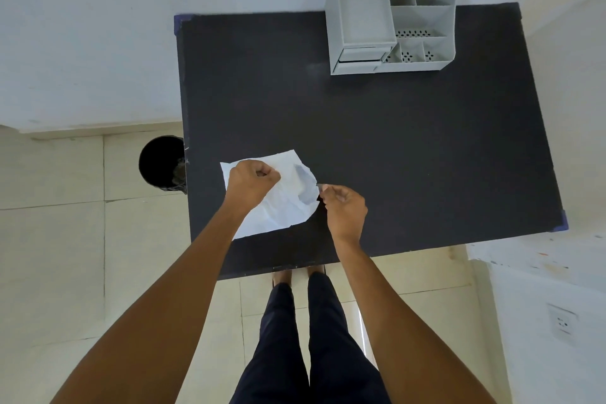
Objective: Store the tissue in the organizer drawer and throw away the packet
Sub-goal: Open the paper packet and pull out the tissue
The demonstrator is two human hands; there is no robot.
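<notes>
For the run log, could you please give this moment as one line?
left hand: holds tissue | right hand: pinches tissue edge | organizer: drawer ajar | bin: beside table

Before me: a dark rectangular table [410,147] with blue corner guards [179,23], my dark trousers [314,354], cream floor tiles [59,256], a white wall socket [562,323].

head view, steep downward over table [426,141], close.

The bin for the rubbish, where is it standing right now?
In the head view, the black bin stands on the tiled floor against the left edge of the dark table, level with the left hand and the tissue.
</notes>
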